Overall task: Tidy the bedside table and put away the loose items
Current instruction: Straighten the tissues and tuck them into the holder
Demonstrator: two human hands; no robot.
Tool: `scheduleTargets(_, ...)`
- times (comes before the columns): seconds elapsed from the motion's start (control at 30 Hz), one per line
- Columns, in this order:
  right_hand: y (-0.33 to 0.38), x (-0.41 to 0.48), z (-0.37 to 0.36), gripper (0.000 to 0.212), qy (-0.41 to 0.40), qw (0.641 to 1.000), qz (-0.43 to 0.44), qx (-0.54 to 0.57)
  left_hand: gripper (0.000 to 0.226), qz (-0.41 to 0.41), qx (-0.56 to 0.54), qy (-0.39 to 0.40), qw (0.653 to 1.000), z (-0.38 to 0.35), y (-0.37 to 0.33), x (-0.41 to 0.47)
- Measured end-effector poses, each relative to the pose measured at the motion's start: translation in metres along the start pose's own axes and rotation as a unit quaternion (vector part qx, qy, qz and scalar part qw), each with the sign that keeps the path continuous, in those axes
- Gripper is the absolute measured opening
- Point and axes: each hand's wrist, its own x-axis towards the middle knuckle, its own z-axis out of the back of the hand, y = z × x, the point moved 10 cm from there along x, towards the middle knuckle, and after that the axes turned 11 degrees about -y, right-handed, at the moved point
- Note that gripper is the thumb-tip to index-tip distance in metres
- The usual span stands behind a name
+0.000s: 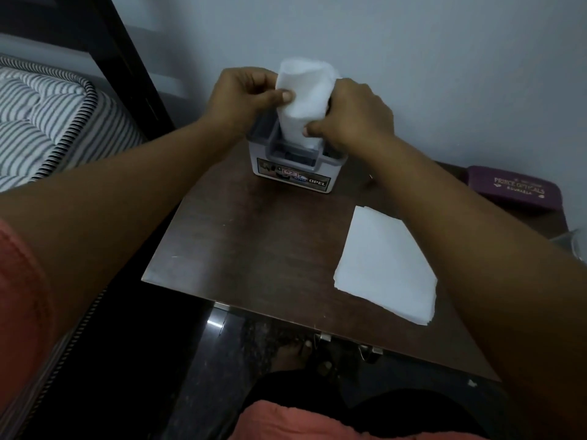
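A folded white tissue (304, 96) stands upright with its lower end inside the grey slot of a small white holder box (295, 174) at the back of the dark wooden bedside table (247, 242). My left hand (244, 96) pinches the tissue's left side, thumb on its front. My right hand (352, 117) grips its right side lower down, just above the box. A second white tissue (386, 268) lies flat on the table's front right part, under my right forearm.
A purple spectacle case (514, 190) lies at the table's back right corner, with something clear (576, 246) at the right edge. A striped mattress (47, 115) and dark bedpost (127, 58) stand to the left. The wall is right behind the box. My foot (295, 354) shows below the table's front edge.
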Motion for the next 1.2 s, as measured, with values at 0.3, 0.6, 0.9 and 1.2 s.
scheduleTargets(0.3, -0.002, -0.003, 0.002, 0.042, -0.017, 0.996, -0.012, 0.086, 0.009, 0.017, 0.040, -0.025, 0.999, 0.002, 0.017, 0.002)
scheduleTargets(0.6, -0.001, -0.002, 0.001, 0.036, -0.033, 0.997, 0.004, 0.070, 0.019, 0.003, 0.115, -0.041, 0.993, 0.001, 0.019, 0.006)
scheduleTargets(0.9, -0.015, -0.015, 0.024, 0.034, -0.065, 0.978, -0.065, 0.189, 0.028, 0.008, 0.161, -0.056, 0.985, 0.008, 0.015, -0.003)
scheduleTargets(1.2, -0.125, -0.195, 0.064, 0.010, -0.107, 0.979, -0.122, 0.121, 0.015, 0.192, 0.025, -0.013, 0.981, -0.035, 0.033, -0.161)
